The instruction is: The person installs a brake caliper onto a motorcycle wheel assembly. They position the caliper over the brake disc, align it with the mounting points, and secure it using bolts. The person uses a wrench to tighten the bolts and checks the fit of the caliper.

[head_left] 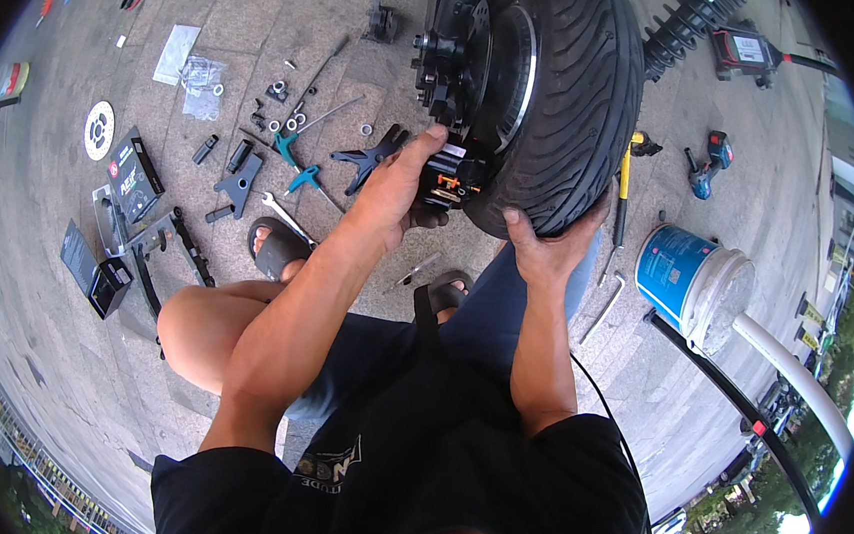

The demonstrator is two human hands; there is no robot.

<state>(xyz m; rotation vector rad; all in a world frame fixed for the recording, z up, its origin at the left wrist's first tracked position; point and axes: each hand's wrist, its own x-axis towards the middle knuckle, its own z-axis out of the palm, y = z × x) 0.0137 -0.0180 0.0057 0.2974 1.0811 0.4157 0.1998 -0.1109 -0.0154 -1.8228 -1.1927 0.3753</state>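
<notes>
My left hand [408,178] is closed round a black brake caliper [450,175] with orange and gold parts, held against the lower left of the wheel. My right hand [555,242] grips the bottom of the black tyre [579,94], thumb on the tread and fingers round its right side. The wheel's hub and disc sit beside a black fork [447,75]. A black bracket [364,162] lies left of the caliper, near teal-handled hex keys [302,176].
A spanner [283,215], small hardware [290,117], boxes [136,179] and a disc [98,130] lie on the left pavement. At right are a coil spring [694,20], yellow-handled tool [626,176], cordless driver [709,159], bucket [694,281] and long tubes [792,379].
</notes>
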